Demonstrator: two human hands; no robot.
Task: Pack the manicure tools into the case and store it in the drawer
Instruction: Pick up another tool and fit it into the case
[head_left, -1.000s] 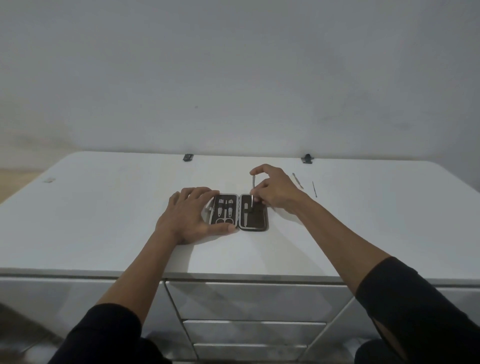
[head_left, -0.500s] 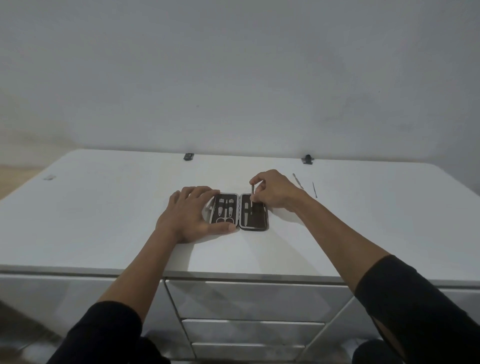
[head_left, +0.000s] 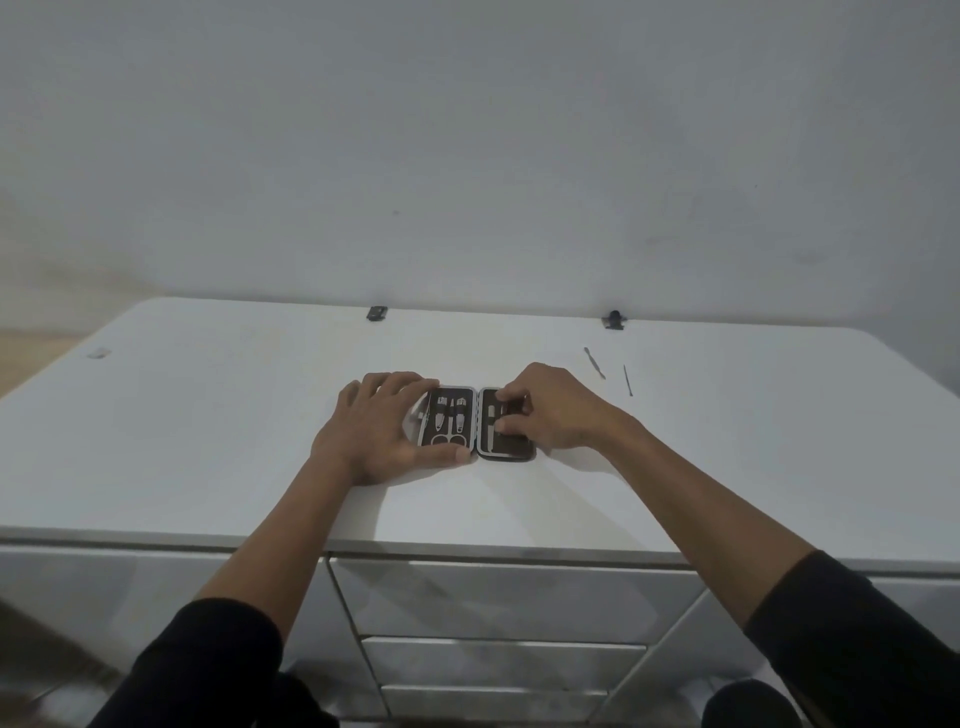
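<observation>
Spanning the frame's middle, white cabinet top (head_left: 208, 441) carries the open manicure case (head_left: 475, 423) at centre, drawers (head_left: 509, 597) below. Both forearms reach up from lower corners. Left hand (head_left: 382, 428) lies flat, fingers spread, thumb along the case's near edge, pinning its left half. Right hand (head_left: 553, 408) curls over the right half, fingertips pressing inside; any tool under them is hidden. Two loose tools (head_left: 595, 362) (head_left: 627, 380) lie right of centre, apart.
</observation>
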